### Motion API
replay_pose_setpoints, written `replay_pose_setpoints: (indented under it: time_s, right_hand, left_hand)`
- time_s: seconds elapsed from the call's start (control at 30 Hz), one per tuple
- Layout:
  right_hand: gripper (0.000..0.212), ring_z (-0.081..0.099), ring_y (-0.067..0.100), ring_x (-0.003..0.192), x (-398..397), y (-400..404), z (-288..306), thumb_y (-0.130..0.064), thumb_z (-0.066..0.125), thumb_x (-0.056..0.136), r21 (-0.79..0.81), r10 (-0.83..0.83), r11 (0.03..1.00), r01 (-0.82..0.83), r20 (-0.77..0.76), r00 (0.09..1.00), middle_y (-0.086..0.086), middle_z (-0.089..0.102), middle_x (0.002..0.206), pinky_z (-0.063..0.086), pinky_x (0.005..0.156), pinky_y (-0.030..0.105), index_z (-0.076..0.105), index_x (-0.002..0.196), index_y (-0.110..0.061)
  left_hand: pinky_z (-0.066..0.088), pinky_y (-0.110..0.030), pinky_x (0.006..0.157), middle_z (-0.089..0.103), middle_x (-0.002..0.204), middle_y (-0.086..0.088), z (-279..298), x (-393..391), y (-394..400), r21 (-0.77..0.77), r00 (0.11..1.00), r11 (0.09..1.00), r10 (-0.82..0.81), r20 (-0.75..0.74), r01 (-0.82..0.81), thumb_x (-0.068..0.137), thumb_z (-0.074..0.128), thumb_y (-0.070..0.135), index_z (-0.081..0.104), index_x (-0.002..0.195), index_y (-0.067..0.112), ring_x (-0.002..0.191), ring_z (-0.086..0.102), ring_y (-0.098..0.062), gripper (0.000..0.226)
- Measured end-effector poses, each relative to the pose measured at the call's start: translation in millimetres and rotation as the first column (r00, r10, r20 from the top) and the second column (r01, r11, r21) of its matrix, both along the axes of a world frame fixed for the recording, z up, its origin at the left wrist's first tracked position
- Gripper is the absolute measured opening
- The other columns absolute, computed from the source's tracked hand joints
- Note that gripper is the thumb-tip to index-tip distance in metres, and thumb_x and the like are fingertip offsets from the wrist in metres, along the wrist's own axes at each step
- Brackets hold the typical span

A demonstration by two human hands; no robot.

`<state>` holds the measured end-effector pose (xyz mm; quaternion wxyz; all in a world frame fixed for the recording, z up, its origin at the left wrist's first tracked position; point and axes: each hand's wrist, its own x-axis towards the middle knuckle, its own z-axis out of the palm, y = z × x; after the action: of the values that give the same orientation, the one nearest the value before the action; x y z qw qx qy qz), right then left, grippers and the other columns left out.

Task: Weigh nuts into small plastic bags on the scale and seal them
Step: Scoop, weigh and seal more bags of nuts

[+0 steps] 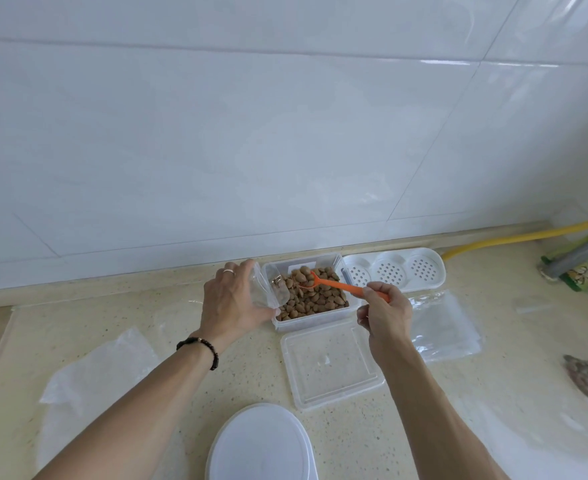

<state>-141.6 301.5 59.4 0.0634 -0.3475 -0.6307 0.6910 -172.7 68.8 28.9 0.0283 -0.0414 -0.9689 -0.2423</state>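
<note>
Scooping nuts, bag barely filled.
Right hand (384,315) is pinching the orange plastic scoop (334,286); left hand (235,301) is gripping a small clear plastic bag (264,289); weighing and sealing remain.

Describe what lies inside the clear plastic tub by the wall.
The clear tub holds brown nuts, with the orange scoop dipped among them, held by the right hand. The tub's bottom is hidden by nuts.

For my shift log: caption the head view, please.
Right hand dips orange scoop into nut box; left hand holds small clear bag beside it.
</note>
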Motion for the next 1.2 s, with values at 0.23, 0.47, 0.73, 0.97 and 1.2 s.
replay_pose_setpoints:
  time_s: [0.23, 0.47, 0.73, 0.97, 1.2]
  right_hand:
    - [0.012, 0.053, 0.015, 0.051, -1, -19, 43, -0.008, 0.059, 0.093, 0.488, 0.404, 0.825, -0.284, -0.159, 0.901, 0.002, 0.066, 0.08, 0.041, 0.045, 0.024, 0.062, 0.087, -0.017]
    - [0.009, 0.049, 0.019, 0.056, 5, -31, 57, -0.009, 0.057, 0.094, 0.811, 0.689, 0.488, -0.324, -0.13, 0.713, 0.004, 0.061, 0.065, 0.039, 0.052, 0.031, 0.06, 0.09, -0.016]
    - [0.01, 0.057, 0.015, 0.059, -5, -11, 47, -0.009, 0.058, 0.093, 0.641, 0.275, 0.765, -0.062, -0.238, 0.932, -0.006, 0.066, 0.078, 0.048, 0.055, 0.032, 0.063, 0.089, -0.017]
    - [0.009, 0.058, 0.024, 0.059, -6, -8, -9, -0.007, 0.051, 0.097, 0.826, 0.3, 0.542, -0.156, -0.016, 0.954, 0.001, 0.062, 0.069, 0.047, 0.053, 0.035, 0.06, 0.094, -0.009]
    - [0.014, 0.059, 0.022, 0.061, -12, -28, -26, -0.009, 0.044, 0.099, 0.502, 0.275, 0.815, -0.289, 0.105, 0.956, 0.006, 0.063, 0.08, 0.053, 0.056, 0.042, 0.057, 0.1, -0.014]
  left_hand:
    - [0.04, -0.038, 0.09, 0.047, 0.114, 0.0, 9, -3, 12, 0.102, 0.999, 0.995, -0.004, 0.051, -0.001, 0.058, 0.082, 0.056, 0.04, 0.131, 0.023, 0.113, 0.045, -0.022, 0.091]
    - [0.042, -0.04, 0.092, 0.043, 0.117, 0.002, 6, -1, 15, 0.218, 0.996, 0.976, -0.009, 0.088, -0.011, 0.058, 0.083, 0.057, 0.033, 0.133, 0.026, 0.114, 0.045, -0.02, 0.095]
    - [0.042, -0.043, 0.099, 0.045, 0.129, -0.004, 2, -1, 10, 0.205, 0.995, 0.977, 0.032, 0.1, -0.052, 0.057, 0.084, 0.058, 0.033, 0.139, 0.024, 0.121, 0.045, -0.023, 0.102]
    - [0.048, -0.044, 0.091, 0.049, 0.118, -0.003, -2, -1, -7, 0.186, 0.997, 0.98, 0.064, 0.036, -0.07, 0.055, 0.085, 0.055, 0.038, 0.134, 0.024, 0.113, 0.048, -0.023, 0.097]
    - [0.047, -0.04, 0.087, 0.05, 0.111, -0.001, -4, 1, -10, 0.138, 0.999, 0.99, 0.035, -0.022, -0.031, 0.056, 0.085, 0.055, 0.043, 0.13, 0.023, 0.104, 0.052, -0.022, 0.091]
